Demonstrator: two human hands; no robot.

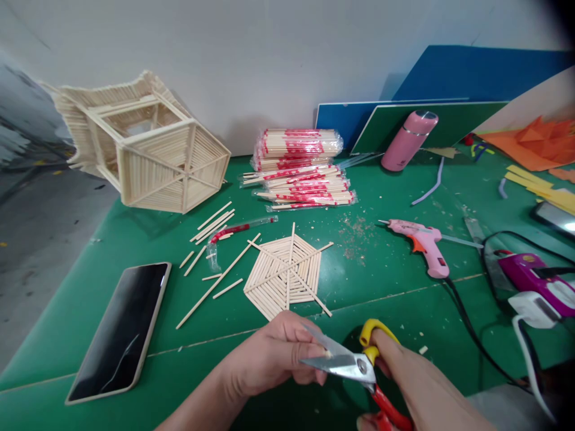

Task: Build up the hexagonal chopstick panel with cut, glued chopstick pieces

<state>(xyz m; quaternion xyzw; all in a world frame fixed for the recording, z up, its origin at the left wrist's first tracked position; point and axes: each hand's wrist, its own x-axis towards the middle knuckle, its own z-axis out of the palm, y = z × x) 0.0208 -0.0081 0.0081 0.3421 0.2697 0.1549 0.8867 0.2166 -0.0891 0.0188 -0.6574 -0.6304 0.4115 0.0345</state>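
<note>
My right hand [411, 371] grips a pair of scissors [362, 366] with one yellow and one red handle; the blades are parted. Between the blades are the fingertips of my left hand [274, 353], closed in a pinch on a wooden stick [328, 354], of which only a small pale end shows. Just beyond my left hand lies a flat hexagonal web of wooden sticks [269, 269], with longer sticks crossing at its middle. Loose wooden sticks [211, 291] of several lengths and a torn red-and-clear wrapper [238, 229] lie to its left.
A lantern-like stick frame [153, 149] stands back left, beside wrapped chopstick bundles [300, 146]. A phone [121, 329] lies at left. To the right are a pink glue gun [420, 239] with a cord, a pink bottle [408, 140], a purple power strip [534, 278] and orange paper [534, 143].
</note>
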